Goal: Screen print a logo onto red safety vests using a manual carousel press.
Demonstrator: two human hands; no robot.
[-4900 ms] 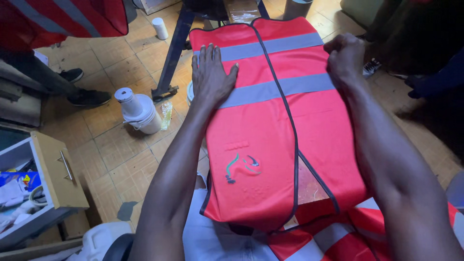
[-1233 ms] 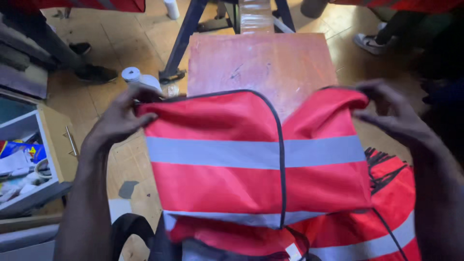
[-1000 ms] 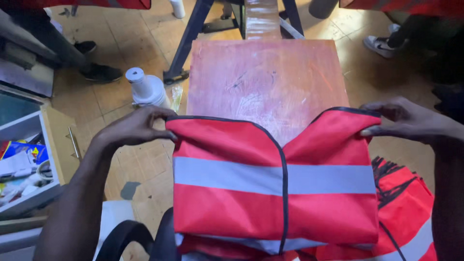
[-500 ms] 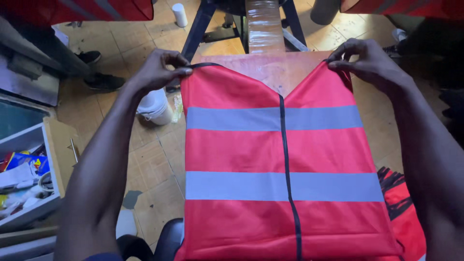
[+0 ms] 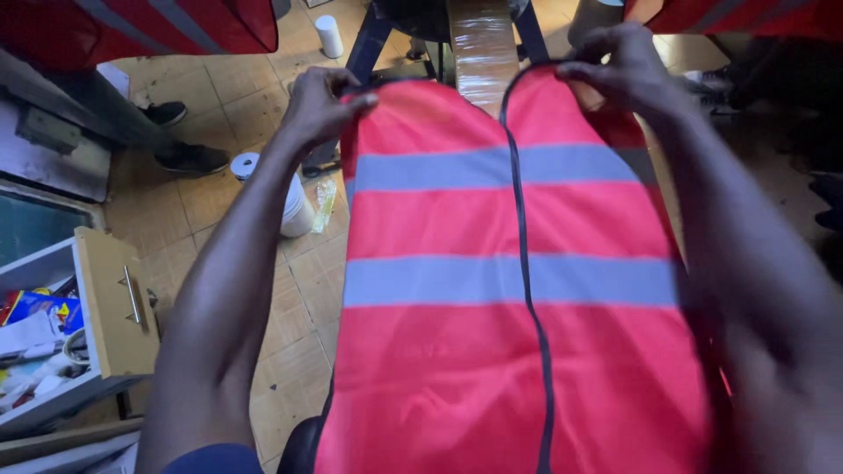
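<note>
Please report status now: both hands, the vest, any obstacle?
Left hand and right hand pinch red vest at its shoulders. Vest spread flat, grey stripes up. Nothing on it.

The bright red fabric safety vest [image 5: 518, 290] with two grey reflective bands across it and dark piping along its edges lies spread lengthwise in front of me, its front panels closed so the dark seam runs down the middle. Its shoulder end reaches the far edge of the worktop, and its lower end comes down toward me past the near edge. The cloth is mostly flat and smooth, with the two shoulder tips pinched up slightly.
</note>
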